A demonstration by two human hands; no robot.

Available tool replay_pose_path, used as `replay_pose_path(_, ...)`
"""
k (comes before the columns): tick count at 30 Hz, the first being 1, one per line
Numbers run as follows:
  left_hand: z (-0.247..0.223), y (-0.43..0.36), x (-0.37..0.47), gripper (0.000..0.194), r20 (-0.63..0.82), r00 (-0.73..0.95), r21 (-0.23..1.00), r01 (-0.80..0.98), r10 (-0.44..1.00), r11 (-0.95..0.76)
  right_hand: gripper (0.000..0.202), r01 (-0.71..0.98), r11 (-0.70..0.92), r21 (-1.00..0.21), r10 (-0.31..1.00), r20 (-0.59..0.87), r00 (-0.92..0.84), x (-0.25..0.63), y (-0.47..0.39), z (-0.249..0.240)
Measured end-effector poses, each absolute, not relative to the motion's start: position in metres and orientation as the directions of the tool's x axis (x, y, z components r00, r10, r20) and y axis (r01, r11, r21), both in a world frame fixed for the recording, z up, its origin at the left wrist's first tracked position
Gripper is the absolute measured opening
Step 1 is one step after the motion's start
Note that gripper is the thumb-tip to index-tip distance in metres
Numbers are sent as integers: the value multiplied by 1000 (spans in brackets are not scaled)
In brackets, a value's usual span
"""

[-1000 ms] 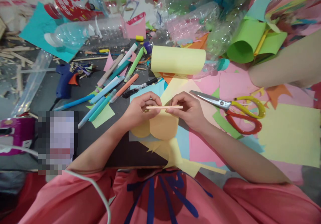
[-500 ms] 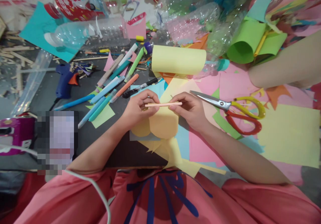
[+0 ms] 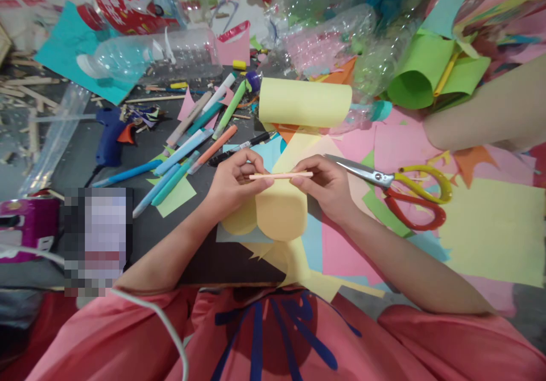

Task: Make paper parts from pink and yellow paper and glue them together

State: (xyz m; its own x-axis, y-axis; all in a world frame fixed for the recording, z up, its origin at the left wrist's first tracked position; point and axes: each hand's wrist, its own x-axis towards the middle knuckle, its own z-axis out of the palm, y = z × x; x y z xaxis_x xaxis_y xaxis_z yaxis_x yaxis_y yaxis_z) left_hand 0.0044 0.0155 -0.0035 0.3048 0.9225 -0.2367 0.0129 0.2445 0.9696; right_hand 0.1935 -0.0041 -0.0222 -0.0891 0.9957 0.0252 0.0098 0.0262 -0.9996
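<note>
Between my two hands, near the middle of the view, a thin pale pink roll or stick [image 3: 281,175] lies level. My left hand [image 3: 236,182] pinches its left end between thumb and fingers. At the right end, my right hand [image 3: 322,182] pinches it the same way. Just below the hands is a light orange paper piece [image 3: 281,213] with rounded lower corners, and a yellow rounded piece [image 3: 239,220] lies partly under my left hand. Open scissors [image 3: 384,179] with yellow and red handles rest right of my right hand.
A yellow paper tube [image 3: 305,102] lies beyond the hands, with plastic bottles [image 3: 187,51] behind. Several markers [image 3: 183,148] and a blue glue gun [image 3: 110,136] are at left, near a blurred-out phone [image 3: 104,227]. Another person's arm [image 3: 486,108] reaches in from the right.
Both hands have shifted very slightly right and up with the pink roll, which now looks more level. The light orange paper below shows a little more.
</note>
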Motion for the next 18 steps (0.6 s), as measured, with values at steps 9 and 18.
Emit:
replay_pose_path(9, -6, 16, 3, 44, -223, 299, 968, -46, 928, 248, 25, -30, 52, -998, 995, 55, -88, 194, -4, -20)
replay_pose_path(18, -5, 16, 5, 49, -210, 299, 964, -97, 931, 249, 22, -37, 58, -998, 994, 61, -88, 194, -4, -22)
